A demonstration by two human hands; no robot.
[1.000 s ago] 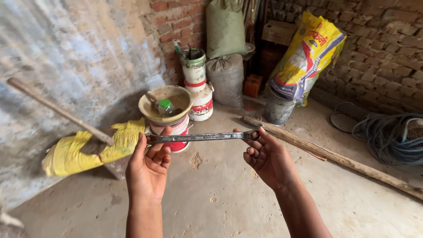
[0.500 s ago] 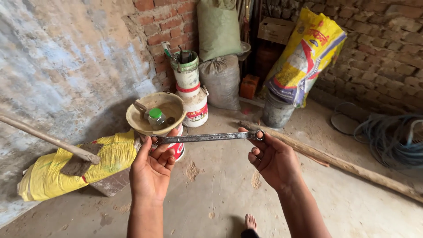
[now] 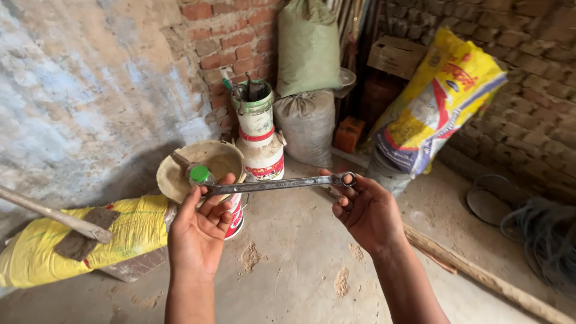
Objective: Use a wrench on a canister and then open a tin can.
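The left hand (image 3: 198,228) and the right hand (image 3: 367,211) are raised palm-up above the dusty concrete floor (image 3: 300,282). Between them lies a long grey metal double-ring spanner (image 3: 277,184), held in the air: each hand grips one ring end with fingertips (the palms stay open). Just behind the left hand, a shallow tan bowl (image 3: 168,180) holds a green-capped small bottle (image 3: 200,175). Farther back stand stacked white buckets (image 3: 259,138) by the red brick wall (image 3: 234,36).
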